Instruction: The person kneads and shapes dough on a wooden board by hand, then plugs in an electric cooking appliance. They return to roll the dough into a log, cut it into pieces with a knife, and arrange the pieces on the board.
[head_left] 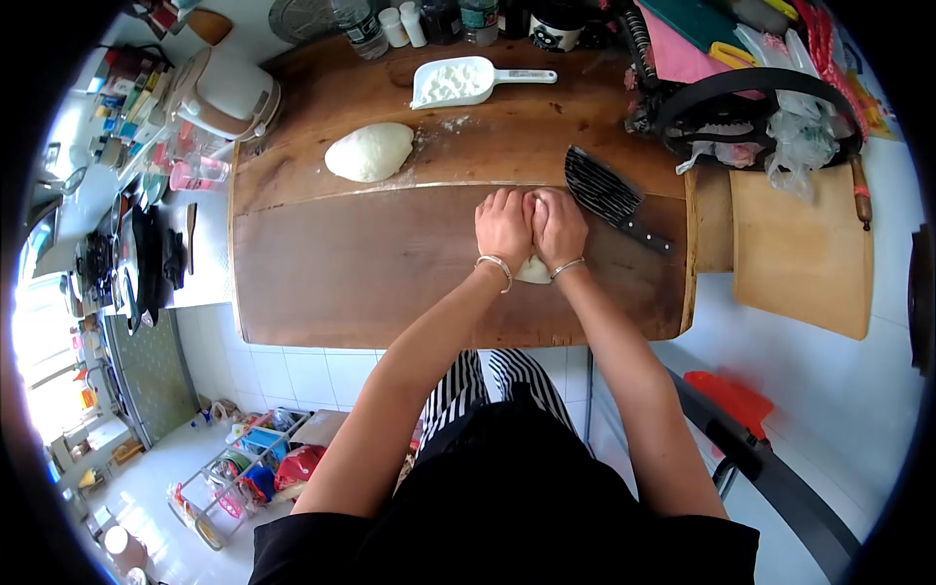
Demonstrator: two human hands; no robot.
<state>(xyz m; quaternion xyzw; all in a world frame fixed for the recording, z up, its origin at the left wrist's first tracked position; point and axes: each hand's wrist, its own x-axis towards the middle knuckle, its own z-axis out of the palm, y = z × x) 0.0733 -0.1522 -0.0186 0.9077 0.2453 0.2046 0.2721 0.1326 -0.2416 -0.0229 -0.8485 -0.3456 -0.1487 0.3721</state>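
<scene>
Side by side on the brown wooden table [341, 253], my left hand [503, 229] and my right hand [559, 229] press down on a piece of pale dough [533, 272]. Most of that dough is hidden under them; a bit shows between the wrists. The fingers of both hands are curled over it, and the thumbs meet in the middle. A larger smooth dough lump [370, 152] lies farther back to the left. Just right of my right hand rests a black-patterned cleaver [604, 185]. Behind, a white scoop [454, 82] holds white flour.
Bottles and jars [395, 27] line the table's back edge. A black hand-wheel machine [760, 117] stands at the right, above a light board [804, 253]. A white appliance [226, 96] is at the back left. A dark chair [717, 429] stands at the lower right.
</scene>
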